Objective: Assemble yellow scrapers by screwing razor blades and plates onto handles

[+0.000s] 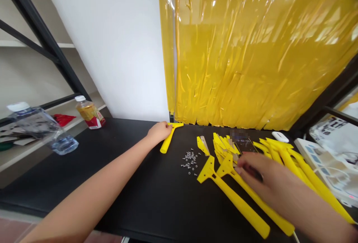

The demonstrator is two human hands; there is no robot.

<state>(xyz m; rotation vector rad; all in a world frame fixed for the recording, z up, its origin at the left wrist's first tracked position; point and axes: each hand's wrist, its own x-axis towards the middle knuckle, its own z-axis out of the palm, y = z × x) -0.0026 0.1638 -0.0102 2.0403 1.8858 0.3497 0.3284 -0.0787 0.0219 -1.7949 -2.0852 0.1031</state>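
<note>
My left hand (159,132) is closed around a yellow scraper handle (166,143) near the back edge of the black table. My right hand (261,172) hovers at the right, blurred, with its thumb and fingers curled together. Something dark shows between those fingers, but I cannot make it out. Beneath and beside that hand lie two yellow scrapers, one nearer the middle (237,202) and one partly covered (260,198). Just behind is a heap of yellow blade pieces (220,144). One yellow piece with a grey edge (203,145) lies apart, close to scattered small screws and nuts (190,161).
More yellow handles (304,172) are stacked at the right, beside a white power strip (330,164). A phone (244,143) and a white earphone case (280,136) lie behind. A drink bottle (88,112) and a clear bottle (44,127) stand left. Yellow plastic sheeting (237,49) hangs behind.
</note>
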